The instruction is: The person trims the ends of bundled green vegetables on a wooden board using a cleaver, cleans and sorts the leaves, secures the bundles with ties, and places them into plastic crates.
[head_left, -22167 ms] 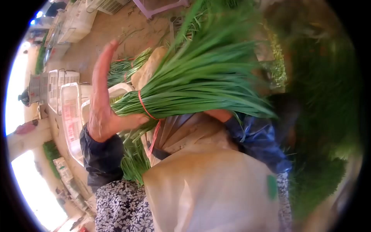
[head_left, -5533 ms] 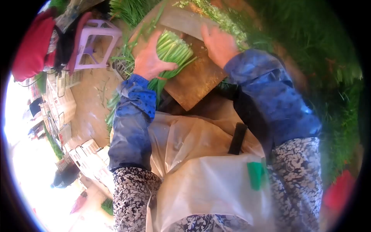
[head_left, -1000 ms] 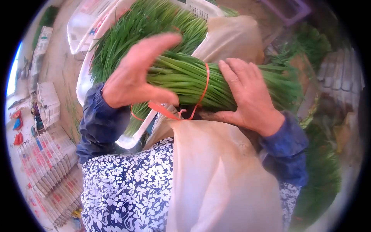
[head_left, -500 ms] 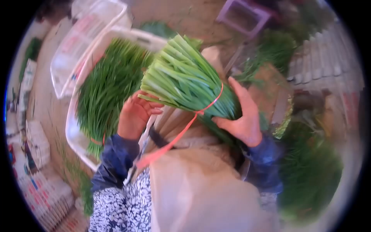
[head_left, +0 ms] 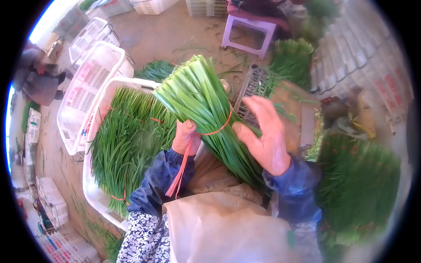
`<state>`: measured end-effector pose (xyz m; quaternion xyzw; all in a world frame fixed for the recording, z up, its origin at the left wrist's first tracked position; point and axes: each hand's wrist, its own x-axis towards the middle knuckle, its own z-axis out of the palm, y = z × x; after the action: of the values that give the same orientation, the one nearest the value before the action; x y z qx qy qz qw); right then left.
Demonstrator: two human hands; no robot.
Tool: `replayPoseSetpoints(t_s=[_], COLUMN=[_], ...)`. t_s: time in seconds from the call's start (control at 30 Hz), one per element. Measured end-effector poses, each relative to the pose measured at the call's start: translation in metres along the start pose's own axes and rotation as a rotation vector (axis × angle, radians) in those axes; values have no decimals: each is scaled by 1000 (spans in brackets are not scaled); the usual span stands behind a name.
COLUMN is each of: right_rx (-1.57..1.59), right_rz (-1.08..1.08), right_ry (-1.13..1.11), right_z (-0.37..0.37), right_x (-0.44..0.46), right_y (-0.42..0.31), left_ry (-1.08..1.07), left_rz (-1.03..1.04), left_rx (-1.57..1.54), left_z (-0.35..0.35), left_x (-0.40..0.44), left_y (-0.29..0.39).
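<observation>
A thick bundle of garlic chives (head_left: 201,98) lies slanted across my lap, its pale cut ends up and to the left. A red tie (head_left: 219,128) circles its middle, and the loose ends hang down near my left wrist. My left hand (head_left: 185,136) grips the bundle from its left side, thumb showing and the other fingers hidden behind it. On the right, my right hand (head_left: 265,142) is open, fingers apart, its thumb close to the leaves; whether it touches them I cannot tell.
At left a white crate (head_left: 90,175) holds tied chive bundles, with empty-looking baskets (head_left: 90,83) behind. A purple stool (head_left: 250,35) stands ahead. To the right are a board (head_left: 294,109), more chives (head_left: 359,188) and stacked crates (head_left: 355,57). Another person (head_left: 41,74) is at far left.
My left hand has moved from beside the cut ends to grip the bundle near the tie. My right hand has loosened and opened. The bundle has turned more upright in view.
</observation>
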<state>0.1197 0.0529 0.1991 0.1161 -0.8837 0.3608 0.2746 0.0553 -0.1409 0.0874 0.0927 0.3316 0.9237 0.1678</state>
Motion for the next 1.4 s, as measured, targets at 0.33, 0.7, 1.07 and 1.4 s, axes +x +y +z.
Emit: replayPoseSetpoints(t_s=[0.33, 0.7, 1.07, 1.4], right_rx=[616, 1250, -59, 898], right_rz=[339, 260, 587, 633], right_ry=[-100, 494, -127, -374], right_z=[29, -176, -149, -9], right_x=[67, 88, 5, 42], right_y=[18, 34, 72, 47], left_ry=[32, -73, -161, -189], left_rz=[-42, -99, -185, -145], left_rx=[38, -33, -262, -293], left_z=[13, 16, -19, -15], left_x=[2, 15, 10, 13], left_y=[2, -19, -33, -28])
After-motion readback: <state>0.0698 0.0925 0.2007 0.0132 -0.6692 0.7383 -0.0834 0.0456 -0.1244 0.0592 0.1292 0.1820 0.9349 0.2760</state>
